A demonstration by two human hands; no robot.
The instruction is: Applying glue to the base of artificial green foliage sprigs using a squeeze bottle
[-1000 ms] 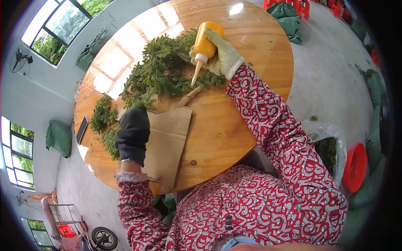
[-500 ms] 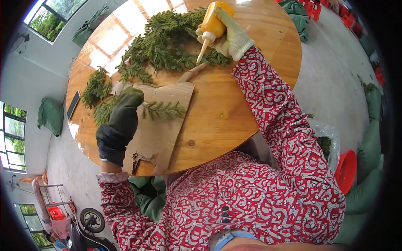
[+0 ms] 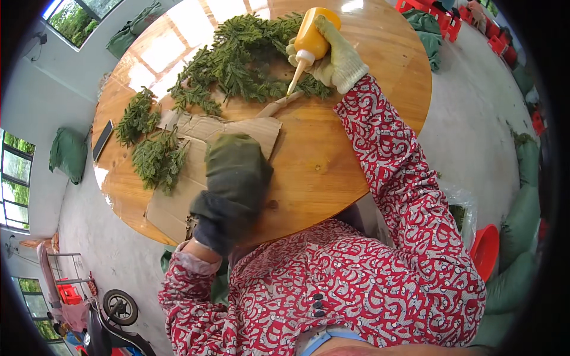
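My right hand (image 3: 339,62), in a cream knit glove, grips a yellow squeeze bottle (image 3: 313,38). The bottle is tipped over, its long pale nozzle pointing down at a narrow cardboard strip (image 3: 278,105). In a dark green glove, my left hand (image 3: 237,160) is over a torn sheet of brown cardboard (image 3: 178,204). Its fingers are turned away and partly blurred, so what they hold is hidden. Beyond the cardboard lies a wreath-like ring of green fir sprigs (image 3: 231,65). Loose sprigs (image 3: 159,157) rest at the cardboard's left side.
Everything lies on a round, glossy wooden table (image 3: 386,35). A dark phone-like slab (image 3: 103,140) sits near its left edge. Green sacks (image 3: 68,155) stand on the floor around. To the right are a red basin (image 3: 485,252) and a clear plastic bag (image 3: 466,207).
My left hand has moved right and toward me across the cardboard. The single fir sprig seen beside it before is now out of sight. My right hand keeps its hold on the bottle.
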